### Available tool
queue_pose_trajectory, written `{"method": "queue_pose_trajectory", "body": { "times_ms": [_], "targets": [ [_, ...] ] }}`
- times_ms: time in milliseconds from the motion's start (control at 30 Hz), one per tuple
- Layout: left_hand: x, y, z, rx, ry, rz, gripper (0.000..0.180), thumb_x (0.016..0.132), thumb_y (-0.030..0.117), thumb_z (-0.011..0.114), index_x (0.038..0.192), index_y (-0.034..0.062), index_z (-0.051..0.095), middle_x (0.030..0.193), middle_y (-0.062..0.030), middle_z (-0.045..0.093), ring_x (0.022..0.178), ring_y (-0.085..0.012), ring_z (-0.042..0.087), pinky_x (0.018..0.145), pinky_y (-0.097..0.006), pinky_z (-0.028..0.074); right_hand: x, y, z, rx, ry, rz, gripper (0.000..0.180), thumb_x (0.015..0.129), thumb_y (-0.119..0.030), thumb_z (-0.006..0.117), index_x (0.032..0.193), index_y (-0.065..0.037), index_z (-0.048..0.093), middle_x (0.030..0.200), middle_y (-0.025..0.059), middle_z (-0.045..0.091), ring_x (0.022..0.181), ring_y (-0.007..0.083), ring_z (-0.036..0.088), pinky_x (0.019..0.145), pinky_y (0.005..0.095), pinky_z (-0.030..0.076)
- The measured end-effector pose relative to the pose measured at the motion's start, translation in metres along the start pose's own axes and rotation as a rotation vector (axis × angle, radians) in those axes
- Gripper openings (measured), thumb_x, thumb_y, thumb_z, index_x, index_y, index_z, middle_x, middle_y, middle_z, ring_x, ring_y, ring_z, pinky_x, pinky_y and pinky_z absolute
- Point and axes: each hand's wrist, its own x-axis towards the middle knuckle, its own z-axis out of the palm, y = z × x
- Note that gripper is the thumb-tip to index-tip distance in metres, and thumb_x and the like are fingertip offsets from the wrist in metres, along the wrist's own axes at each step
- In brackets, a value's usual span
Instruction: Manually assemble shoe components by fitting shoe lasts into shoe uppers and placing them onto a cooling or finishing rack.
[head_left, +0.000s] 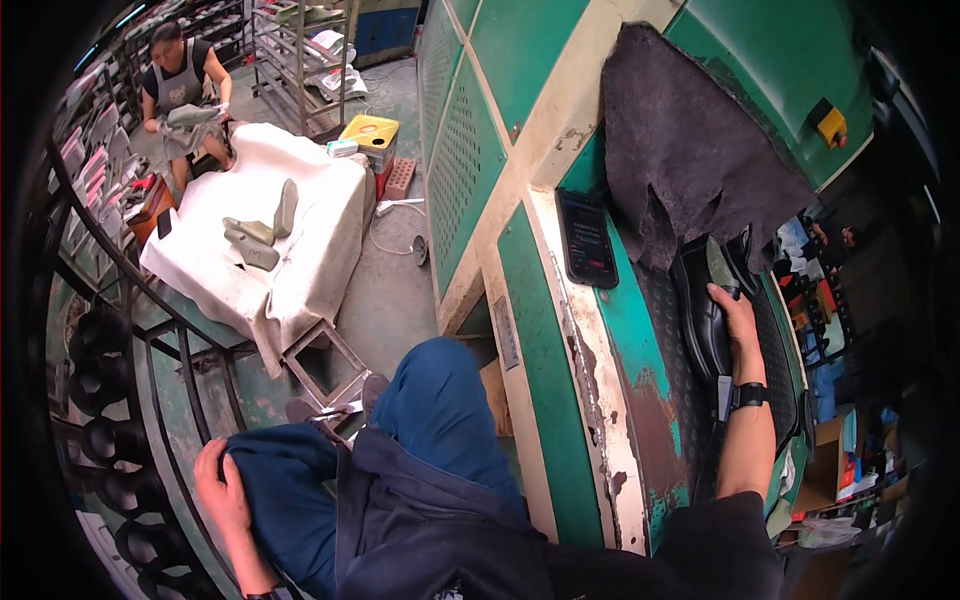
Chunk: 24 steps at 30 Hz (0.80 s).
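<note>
My right hand [738, 318] is closed around a black shoe [706, 325] with a green shoe last [719, 264] showing in its opening. The shoe lies on a dark studded conveyor belt [660, 340], at the edge of a hanging dark cloth flap [690, 140]. Another black shoe [744, 255] is just beyond it, partly hidden by the flap. On my bent left leg rests my left hand [222, 490], its fingers apart and nothing in it.
A phone [586, 238] lies on the green machine's edge. Ahead left, a white-covered table [310, 190] bears several green shoe lasts [252, 240]; a person [187, 95] sits behind it holding one. Black metal bars [165, 320] stand at left, beside stacked black rings [105, 440].
</note>
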Motion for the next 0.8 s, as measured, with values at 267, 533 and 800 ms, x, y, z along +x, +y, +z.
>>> {"method": "queue_pose_trajectory", "body": {
  "times_ms": [267, 533, 800],
  "targets": [
    [0.027, 0.092, -0.010, -0.490, -0.272, 0.285, 0.026, 0.082, 0.006, 0.064, 0.107, -0.0001, 0.067, 0.110, -0.0161, 0.068, 0.108, -0.0308, 0.064, 0.096, -0.038, 0.047, -0.028, -0.008, -0.008, 0.146, 0.109, 0.074, 0.045, 0.081, -0.042, 0.075, 0.107, -0.005, 0.070, 0.094, 0.0044, 0.072, 0.080, 0.0165, 0.067, 0.079, 0.0281, 0.050],
    [0.028, 0.178, 0.015, -1.386, -0.894, 0.149, 0.088, 0.085, 0.038, 0.070, 0.155, 0.0098, 0.025, 0.148, -0.0160, 0.043, 0.131, -0.0317, 0.049, 0.105, -0.042, 0.042, -0.174, -0.155, 0.111, 1.400, -0.882, 0.015, 0.067, 0.093, -0.047, 0.055, 0.139, -0.001, 0.045, 0.135, 0.0142, 0.055, 0.123, 0.0295, 0.055, 0.099, 0.0383, 0.051],
    [-0.023, 0.160, 0.030, -1.658, -0.978, -0.091, 0.114, 0.081, 0.033, 0.072, 0.158, 0.0134, -0.010, 0.164, -0.0126, -0.003, 0.151, -0.0215, 0.003, 0.120, -0.036, 0.006, -0.229, -0.146, 0.304, 1.088, -1.002, 0.030, 0.046, 0.096, -0.036, 0.055, 0.121, 0.003, 0.060, 0.128, 0.0233, 0.061, 0.122, 0.0343, 0.057, 0.102, 0.0443, 0.048]
  ]
}}
